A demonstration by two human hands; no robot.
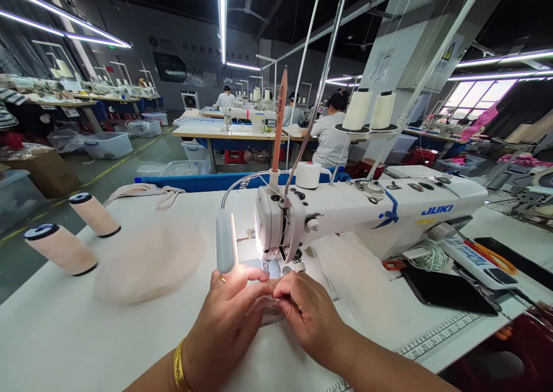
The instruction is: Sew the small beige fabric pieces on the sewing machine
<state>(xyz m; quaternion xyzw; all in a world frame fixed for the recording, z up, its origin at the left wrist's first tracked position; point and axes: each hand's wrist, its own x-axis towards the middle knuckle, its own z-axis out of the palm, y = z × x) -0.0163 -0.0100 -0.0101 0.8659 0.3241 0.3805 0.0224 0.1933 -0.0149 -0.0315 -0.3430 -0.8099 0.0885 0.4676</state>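
Directly in front of the needle area of a white sewing machine, my two hands meet over a small piece of pale fabric. My left hand pinches it from the left, thumb and forefinger pressed together. From the other side my right hand grips the same piece, its fingertips almost touching the left ones. A brownish bit of the material shows between the fingertips; most of the piece is hidden by my fingers. A small lamp lights the spot just above my left hand.
Left on the table are a sheer fabric pile and two thread cones. Sheer fabric lies right of the needle. Farther right are a black phone, orange-handled scissors and a printed ruler. A co-worker sits ahead.
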